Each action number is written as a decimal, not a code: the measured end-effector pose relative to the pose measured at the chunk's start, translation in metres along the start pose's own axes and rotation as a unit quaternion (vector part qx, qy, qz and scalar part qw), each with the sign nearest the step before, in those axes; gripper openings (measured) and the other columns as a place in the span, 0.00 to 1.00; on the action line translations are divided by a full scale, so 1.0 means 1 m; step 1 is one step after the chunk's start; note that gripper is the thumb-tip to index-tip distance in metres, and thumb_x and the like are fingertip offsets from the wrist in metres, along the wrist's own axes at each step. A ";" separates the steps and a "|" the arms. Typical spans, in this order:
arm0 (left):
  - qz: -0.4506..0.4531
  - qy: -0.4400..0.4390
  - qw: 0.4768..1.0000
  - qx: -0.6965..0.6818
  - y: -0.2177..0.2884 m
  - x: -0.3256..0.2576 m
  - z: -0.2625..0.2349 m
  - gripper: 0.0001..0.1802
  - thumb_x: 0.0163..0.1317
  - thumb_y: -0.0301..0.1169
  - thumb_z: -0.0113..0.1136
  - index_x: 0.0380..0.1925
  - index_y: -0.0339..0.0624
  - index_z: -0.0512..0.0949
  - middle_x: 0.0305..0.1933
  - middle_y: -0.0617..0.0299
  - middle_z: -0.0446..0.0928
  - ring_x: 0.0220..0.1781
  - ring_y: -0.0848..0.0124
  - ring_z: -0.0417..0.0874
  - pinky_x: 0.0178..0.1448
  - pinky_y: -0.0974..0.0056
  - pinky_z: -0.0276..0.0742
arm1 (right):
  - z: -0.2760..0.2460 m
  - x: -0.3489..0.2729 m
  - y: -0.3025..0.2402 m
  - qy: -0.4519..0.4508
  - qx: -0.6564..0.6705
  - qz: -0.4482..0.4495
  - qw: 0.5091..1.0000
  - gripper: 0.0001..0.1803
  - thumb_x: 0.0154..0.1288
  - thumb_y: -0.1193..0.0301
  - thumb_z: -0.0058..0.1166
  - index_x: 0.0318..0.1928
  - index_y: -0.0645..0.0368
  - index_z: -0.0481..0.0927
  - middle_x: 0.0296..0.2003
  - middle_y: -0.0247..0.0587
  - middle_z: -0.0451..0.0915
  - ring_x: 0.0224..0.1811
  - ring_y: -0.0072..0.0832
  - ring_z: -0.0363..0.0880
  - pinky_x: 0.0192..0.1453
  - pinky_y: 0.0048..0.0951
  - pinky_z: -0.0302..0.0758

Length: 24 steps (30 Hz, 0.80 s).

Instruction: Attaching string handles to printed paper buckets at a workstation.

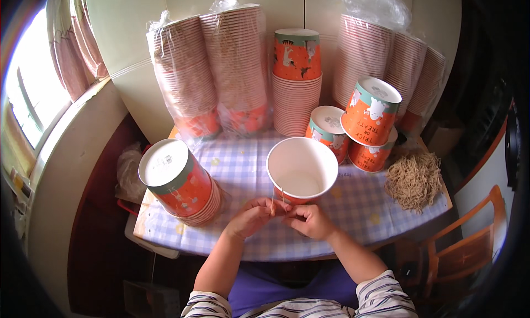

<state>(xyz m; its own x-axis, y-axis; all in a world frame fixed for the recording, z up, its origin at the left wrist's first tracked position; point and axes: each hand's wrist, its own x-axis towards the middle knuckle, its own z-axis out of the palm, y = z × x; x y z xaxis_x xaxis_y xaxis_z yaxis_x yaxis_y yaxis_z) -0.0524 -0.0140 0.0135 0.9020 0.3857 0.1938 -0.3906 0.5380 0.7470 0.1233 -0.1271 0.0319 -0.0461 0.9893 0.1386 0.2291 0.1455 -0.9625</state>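
An open paper bucket (301, 166), white inside and orange outside, stands upright near the table's front edge. Both my hands meet just in front of its near side. A thin beige cord (283, 194) loops up beside the bucket's near wall and runs down to my fingers; whether it passes through the wall I cannot tell. My left hand (253, 217) pinches the cord between thumb and fingertips. Close beside it, my right hand (311, 221) is also closed at the cord, its curled fingers partly hiding what they grip. A tangled pile of beige cords (415, 181) lies at the table's right end.
Upside-down orange buckets (179, 180) stand nested at left. Three more, including a tilted one (372, 111), are piled at right. Behind rise a tall bucket stack (297, 105) and plastic-wrapped stacks (234, 70). A checked cloth (237, 152) covers the table; a wooden chair (466, 246) stands right.
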 end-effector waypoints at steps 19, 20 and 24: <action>0.192 0.208 0.907 0.312 -0.035 -0.009 0.032 0.02 0.63 0.23 0.53 0.32 0.35 0.73 0.33 0.66 0.73 0.31 0.81 0.70 0.35 0.75 0.67 | 0.012 0.001 -0.033 0.129 -0.122 -0.113 0.978 0.09 0.57 0.70 0.62 0.33 0.63 0.80 0.31 0.43 0.82 0.33 0.29 0.82 0.35 0.27 0.77; 0.209 0.211 0.863 0.409 -0.035 -0.010 0.032 0.01 0.62 0.21 0.54 0.32 0.35 0.74 0.33 0.65 0.73 0.30 0.80 0.70 0.34 0.75 0.66 | 0.014 0.002 -0.031 0.151 -0.121 -0.118 0.974 0.09 0.57 0.71 0.63 0.34 0.63 0.80 0.31 0.43 0.81 0.32 0.29 0.82 0.35 0.27 0.77; 0.208 0.218 0.800 0.519 -0.035 -0.014 0.035 0.05 0.58 0.18 0.57 0.34 0.35 0.76 0.34 0.60 0.74 0.27 0.79 0.72 0.29 0.75 0.66 | 0.012 0.006 -0.020 0.146 -0.092 -0.153 0.973 0.08 0.56 0.74 0.63 0.34 0.64 0.80 0.31 0.42 0.81 0.32 0.30 0.81 0.35 0.27 0.77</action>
<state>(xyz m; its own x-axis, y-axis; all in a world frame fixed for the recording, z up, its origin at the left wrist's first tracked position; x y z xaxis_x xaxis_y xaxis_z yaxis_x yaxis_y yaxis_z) -0.0454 -0.0645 0.0068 0.4951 0.7166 0.4913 -0.0720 -0.5296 0.8452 0.1073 -0.1246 0.0490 0.1318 0.8570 0.4981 0.4196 0.4070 -0.8114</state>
